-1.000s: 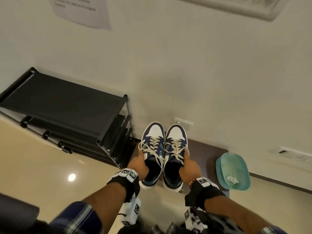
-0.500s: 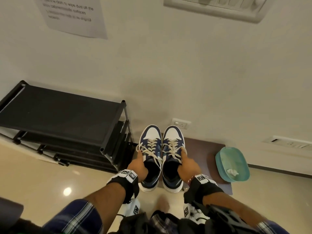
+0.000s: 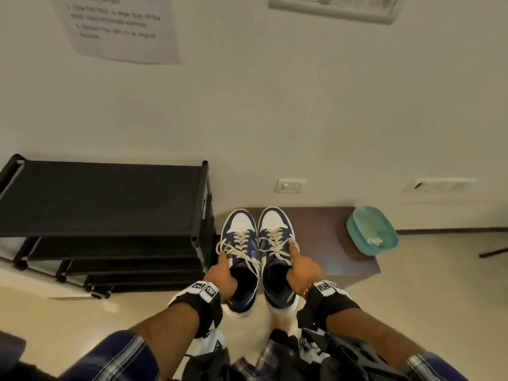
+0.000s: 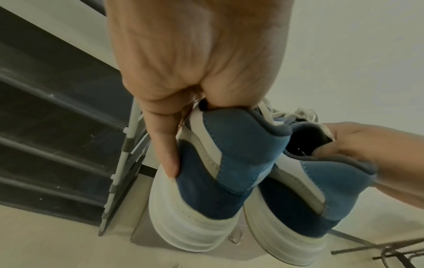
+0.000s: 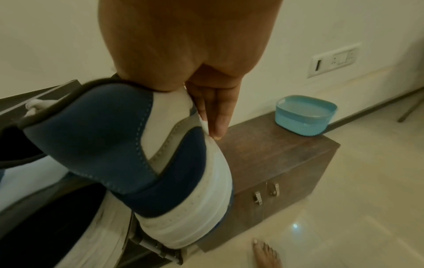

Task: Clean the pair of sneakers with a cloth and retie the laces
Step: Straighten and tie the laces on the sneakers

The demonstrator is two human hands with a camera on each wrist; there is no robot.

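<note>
each grip pinches a collar: left hand (image 3: 223, 276) on left sneaker (image 3: 239, 243), right hand (image 3: 302, 273) on right sneaker (image 3: 276, 240).

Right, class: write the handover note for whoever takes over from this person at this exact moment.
Left hand: grips the collar of the left sneaker, thumb along its outer side.
Right hand: grips the collar of the right sneaker the same way.
Both sneakers are held side by side, toes toward the wall, above the low brown cabinet beside the black shoe rack.
The teal basket on the cabinet holds something small and white, possibly the cloth.
Done: the laces look tied; whether the wiping is done cannot be told.
Left: probably set the pair down.
</note>
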